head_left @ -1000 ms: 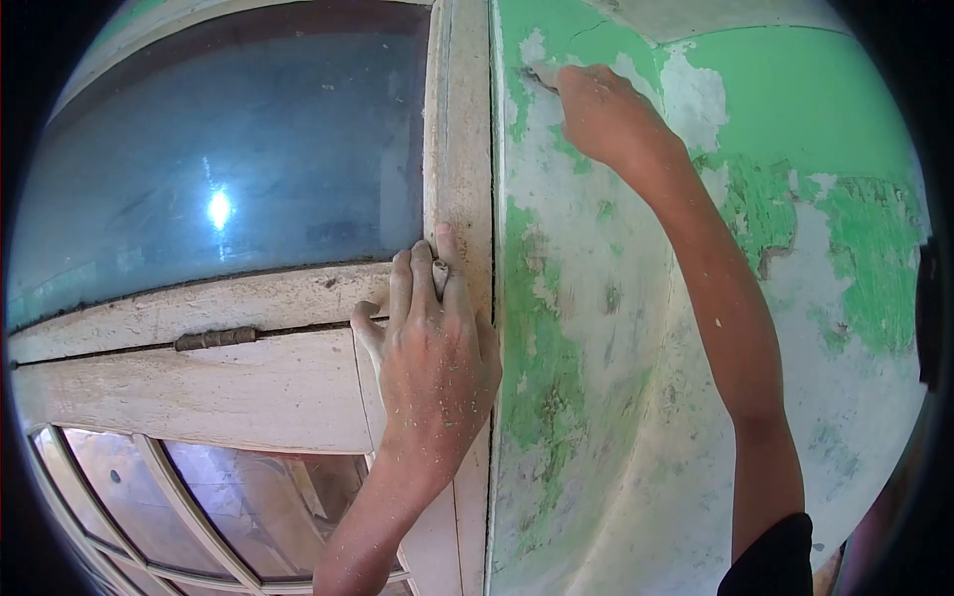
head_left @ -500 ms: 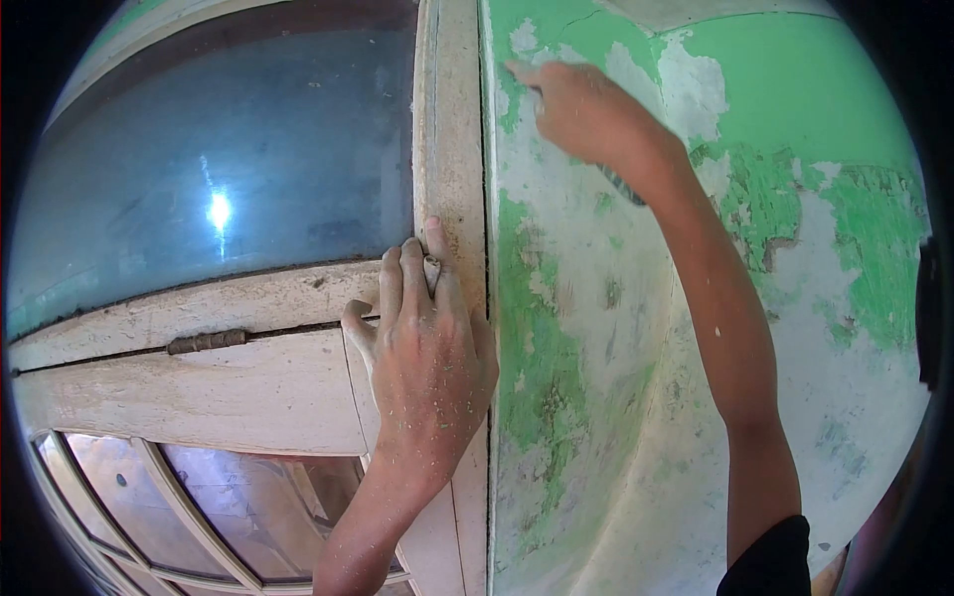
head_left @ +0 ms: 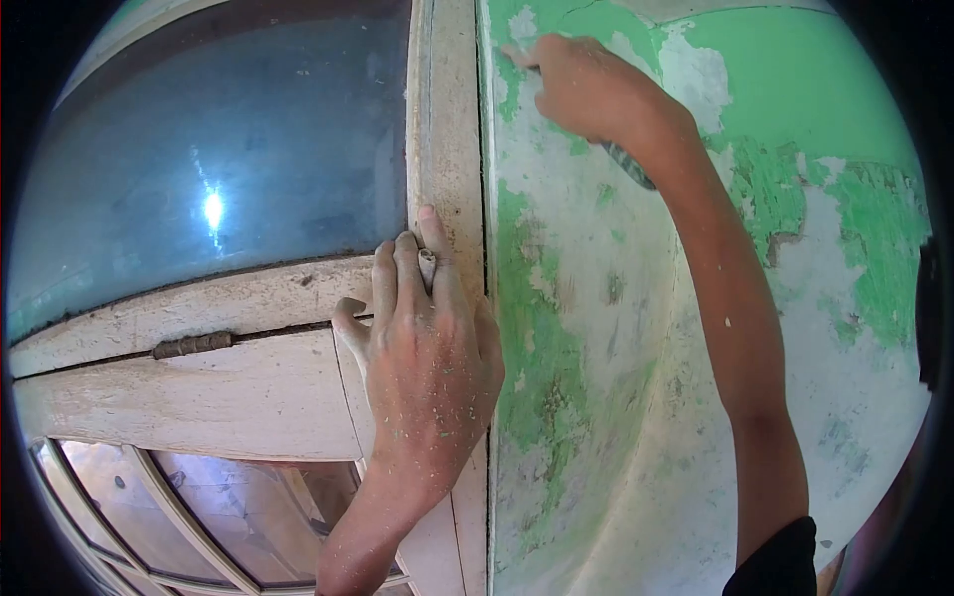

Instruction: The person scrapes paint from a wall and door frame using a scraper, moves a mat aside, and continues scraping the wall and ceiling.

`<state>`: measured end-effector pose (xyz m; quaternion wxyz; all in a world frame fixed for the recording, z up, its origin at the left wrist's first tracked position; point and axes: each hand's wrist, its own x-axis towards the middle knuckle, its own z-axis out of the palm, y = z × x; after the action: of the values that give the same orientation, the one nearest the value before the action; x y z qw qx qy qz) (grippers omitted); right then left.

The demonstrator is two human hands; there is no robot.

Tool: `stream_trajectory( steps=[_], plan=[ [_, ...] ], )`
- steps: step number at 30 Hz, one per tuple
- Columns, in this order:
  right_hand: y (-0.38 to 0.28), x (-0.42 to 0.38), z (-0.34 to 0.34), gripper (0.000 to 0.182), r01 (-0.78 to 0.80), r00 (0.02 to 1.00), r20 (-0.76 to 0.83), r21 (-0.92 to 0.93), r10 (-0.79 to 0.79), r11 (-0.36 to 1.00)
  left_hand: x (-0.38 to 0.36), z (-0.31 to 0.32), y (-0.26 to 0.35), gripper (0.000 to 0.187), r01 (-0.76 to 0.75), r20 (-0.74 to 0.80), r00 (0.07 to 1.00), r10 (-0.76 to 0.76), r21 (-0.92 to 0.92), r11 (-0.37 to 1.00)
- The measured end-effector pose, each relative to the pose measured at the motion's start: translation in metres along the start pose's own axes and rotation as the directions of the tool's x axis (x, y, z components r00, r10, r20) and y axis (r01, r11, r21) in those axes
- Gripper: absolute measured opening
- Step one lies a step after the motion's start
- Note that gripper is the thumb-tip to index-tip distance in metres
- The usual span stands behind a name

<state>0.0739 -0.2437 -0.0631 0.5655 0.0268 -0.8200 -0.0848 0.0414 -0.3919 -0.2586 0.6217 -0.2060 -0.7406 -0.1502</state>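
Observation:
My left hand, dusted with pale powder and paint flakes, lies with fingers stretched against the whitish wooden door frame. Between two of its fingers is pinched a small rolled tube that looks like a cigarette. Up at the green wall, my right hand is closed, its index finger stretched toward the wall's left edge. Below its palm sticks out the striped, dark grey handle of what looks like a scraper; the blade is hidden by the hand. Patches of bare plaster show around it through the green paint.
Left of the frame is a dark glass pane reflecting a bright light. Beneath it a hinge joins the wooden rail to a panel with several small glass panes. A dark object stands at the far right edge.
My right hand has risen slightly along the wall, and more of the tool's handle shows. My left hand stays on the frame; the view has shifted a little.

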Motion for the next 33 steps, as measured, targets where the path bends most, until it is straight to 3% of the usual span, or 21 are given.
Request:
stream_trajectory(
  steps=[2,5,7,10,13,17,19,23,25,26,28,29,33],
  plan=[
    [-0.001,0.004,0.0,0.065,0.049,0.996,-0.069,-0.002,-0.049,0.999,0.001,-0.001,-0.002,0.071,-0.01,0.005,1.0,0.01,-0.039,0.999],
    [0.001,0.037,-0.008,0.065,-0.06,0.998,-0.015,-0.066,0.059,0.996,0.0,-0.001,-0.003,0.07,-0.017,0.017,1.0,0.018,-0.027,0.999],
    [-0.005,0.053,-0.02,0.065,-0.098,0.986,0.112,-0.177,0.119,0.979,0.002,-0.001,-0.004,0.073,-0.008,0.03,1.0,0.009,-0.016,1.0],
    [-0.006,0.016,-0.012,0.066,-0.009,0.998,0.062,-0.073,0.014,0.997,0.0,0.003,-0.005,0.076,0.007,0.043,0.999,-0.008,0.014,1.0],
    [-0.007,0.034,-0.019,0.064,-0.033,0.995,0.088,-0.142,0.045,0.989,0.001,0.001,-0.005,0.076,-0.003,0.048,0.999,0.002,0.022,1.0],
    [-0.007,0.03,-0.021,0.063,-0.067,0.987,0.137,-0.091,0.079,0.994,0.0,0.002,-0.004,0.075,0.017,0.038,0.999,-0.018,0.014,1.0],
    [-0.008,0.013,-0.012,0.062,-0.015,0.998,0.055,-0.071,0.019,0.997,0.0,0.0,-0.004,0.076,0.013,0.04,0.999,-0.013,0.008,1.0],
    [0.003,0.061,-0.022,0.062,-0.049,0.999,0.02,-0.038,0.05,0.998,0.001,-0.002,-0.004,0.076,0.012,0.082,0.997,-0.011,-0.01,1.0],
    [-0.004,0.076,-0.036,0.063,-0.082,0.977,0.165,-0.275,0.131,0.958,0.001,-0.004,-0.005,0.073,-0.004,0.054,0.999,0.006,-0.028,1.0],
    [-0.002,0.069,-0.032,0.063,-0.081,0.978,0.164,-0.276,0.13,0.958,0.0,-0.004,-0.005,0.07,-0.022,0.026,0.999,0.023,-0.052,0.998],
    [-0.002,0.039,-0.023,0.064,0.031,0.994,0.106,-0.098,-0.021,0.995,0.0,-0.002,-0.005,0.07,-0.022,0.009,1.0,0.022,-0.051,0.998],
    [-0.008,0.033,-0.023,0.066,0.009,0.995,0.095,-0.183,0.009,0.983,-0.001,-0.001,-0.006,0.07,-0.022,-0.001,1.0,0.022,-0.047,0.999],
    [-0.006,0.056,-0.039,0.067,-0.009,0.98,0.198,-0.114,0.032,0.993,0.001,-0.001,-0.004,0.071,-0.018,0.006,1.0,0.018,-0.068,0.998]
  ],
)
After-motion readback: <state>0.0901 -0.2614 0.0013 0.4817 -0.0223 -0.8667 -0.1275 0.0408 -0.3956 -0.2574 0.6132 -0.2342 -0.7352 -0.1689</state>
